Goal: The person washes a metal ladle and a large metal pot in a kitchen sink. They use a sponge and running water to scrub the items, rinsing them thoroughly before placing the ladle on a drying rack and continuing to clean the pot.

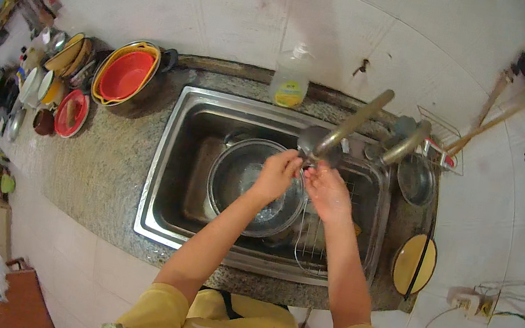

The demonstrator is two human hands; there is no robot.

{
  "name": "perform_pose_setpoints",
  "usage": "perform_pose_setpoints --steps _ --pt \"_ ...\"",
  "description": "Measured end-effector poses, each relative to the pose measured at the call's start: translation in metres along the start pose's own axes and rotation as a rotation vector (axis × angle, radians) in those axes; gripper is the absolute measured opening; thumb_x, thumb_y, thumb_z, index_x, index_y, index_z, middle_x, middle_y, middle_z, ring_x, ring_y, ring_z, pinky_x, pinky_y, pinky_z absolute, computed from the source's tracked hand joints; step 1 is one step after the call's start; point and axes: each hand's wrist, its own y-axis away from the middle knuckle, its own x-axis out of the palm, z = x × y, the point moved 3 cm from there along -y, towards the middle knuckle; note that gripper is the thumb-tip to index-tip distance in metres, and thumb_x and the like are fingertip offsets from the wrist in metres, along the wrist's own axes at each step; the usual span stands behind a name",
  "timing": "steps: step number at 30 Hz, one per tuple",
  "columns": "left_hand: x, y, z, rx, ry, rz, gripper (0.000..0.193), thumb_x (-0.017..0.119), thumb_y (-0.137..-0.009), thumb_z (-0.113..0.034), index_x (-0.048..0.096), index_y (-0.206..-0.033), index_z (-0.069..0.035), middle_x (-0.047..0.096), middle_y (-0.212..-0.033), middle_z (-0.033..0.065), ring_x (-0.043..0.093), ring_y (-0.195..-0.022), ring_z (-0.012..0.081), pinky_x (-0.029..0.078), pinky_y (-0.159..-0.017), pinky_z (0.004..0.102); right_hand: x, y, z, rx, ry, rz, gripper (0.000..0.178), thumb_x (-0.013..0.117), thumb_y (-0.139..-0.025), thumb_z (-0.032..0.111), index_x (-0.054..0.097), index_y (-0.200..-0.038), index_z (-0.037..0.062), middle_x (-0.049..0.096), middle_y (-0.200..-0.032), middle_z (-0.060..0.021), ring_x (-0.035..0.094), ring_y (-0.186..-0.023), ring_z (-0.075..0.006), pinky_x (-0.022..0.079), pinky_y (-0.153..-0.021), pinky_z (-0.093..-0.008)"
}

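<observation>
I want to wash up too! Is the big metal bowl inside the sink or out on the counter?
Inside. The big metal bowl sits within the sink walls, under both hands.

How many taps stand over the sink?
2: one long tap reaching out over the sink above both hands, and a second tap just to its right by the back corner. None seems hidden.

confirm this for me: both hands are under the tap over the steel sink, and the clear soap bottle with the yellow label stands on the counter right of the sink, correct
Not quite. In the head view the clear soap bottle with the yellow label stands behind the steel sink, at the wall. Left hand and right hand are under the tap.
</observation>
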Motion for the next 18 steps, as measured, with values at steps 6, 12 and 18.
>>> perform_pose_setpoints --steps 6,12,18 --pt "0.0 0.006 -0.009 0.296 -0.047 0.237 0.021 0.042 -0.079 0.004 0.049 -0.099 0.001 0.051 -0.074 0.0084 0.045 -0.063 0.0151 0.04 -0.06 0.0262 -0.008 -0.008 0.024 0.015 -0.094 0.049 0.042 0.058 -0.08 0.033 0.047 -0.109 0.0049 0.053 -0.103 -0.0077 0.05 -0.097 -0.0191 0.041 -0.079 -0.0299" --pt "-0.006 0.009 -0.01 0.136 -0.119 0.22 0.011 0.044 -0.081 -0.002 0.053 -0.089 0.0 0.05 -0.065 0.0081 0.044 -0.058 0.0153 0.039 -0.056 0.0286 0.001 -0.005 0.026 -0.008 -0.16 -0.035 0.026 0.056 -0.082 0.024 0.052 -0.102 0.0074 0.057 -0.099 -0.0036 0.055 -0.088 -0.0158 0.046 -0.072 -0.0282" --pt "0.001 0.003 -0.019 -0.064 -0.318 -0.068 0.021 0.044 -0.086 -0.02 0.051 -0.085 0.0 0.055 -0.07 0.0188 0.053 -0.062 0.0337 0.041 -0.056 0.0355 -0.018 -0.009 0.01 -0.114 0.111 -0.026 0.022 0.054 -0.082 0.022 0.053 -0.099 0.0081 0.057 -0.097 -0.0027 0.056 -0.086 -0.0149 0.045 -0.073 -0.03"
